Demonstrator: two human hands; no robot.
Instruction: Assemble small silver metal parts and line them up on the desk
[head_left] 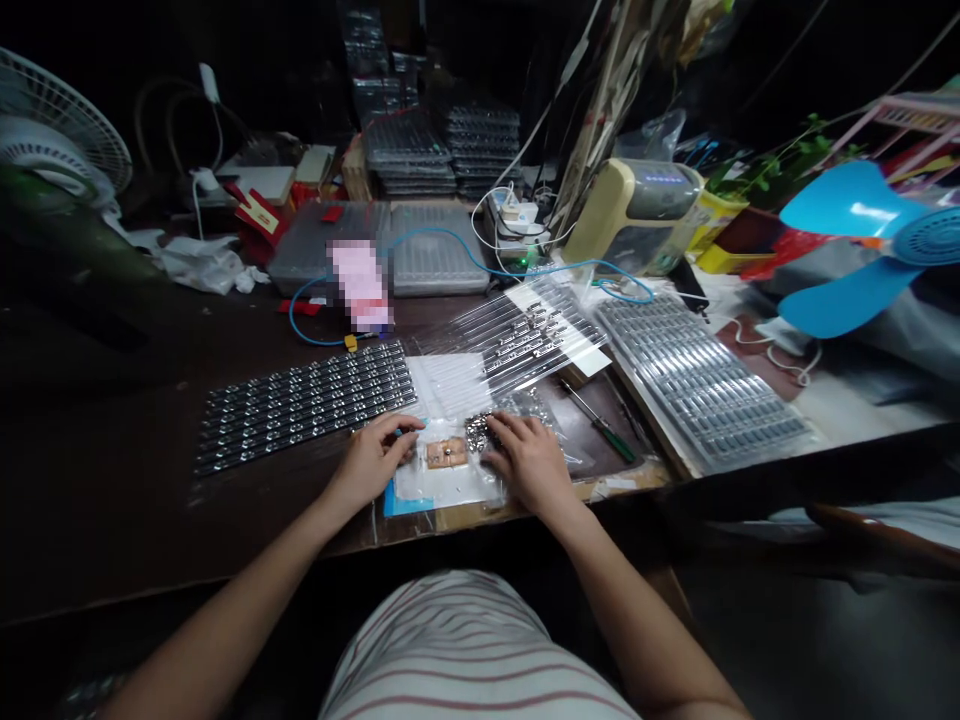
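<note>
My left hand is at the left edge of a white sheet, with thumb and index finger curled close together. What they pinch, if anything, is too small to make out. Beside those fingertips lies a small wooden block with tiny metal parts on it. My right hand rests palm down, fingers apart, its fingertips touching a pile of small shiny metal parts. Left of my left hand are rows of black strips bearing metal pieces. Beyond the hands, a clear ridged tray carries several metal pieces.
A green-handled screwdriver lies right of my right hand. Farther right are a clear compartment tray and a blue-bladed fan. Behind stand stacked clear trays, a blue cable and a yellowish device. Another fan is at left.
</note>
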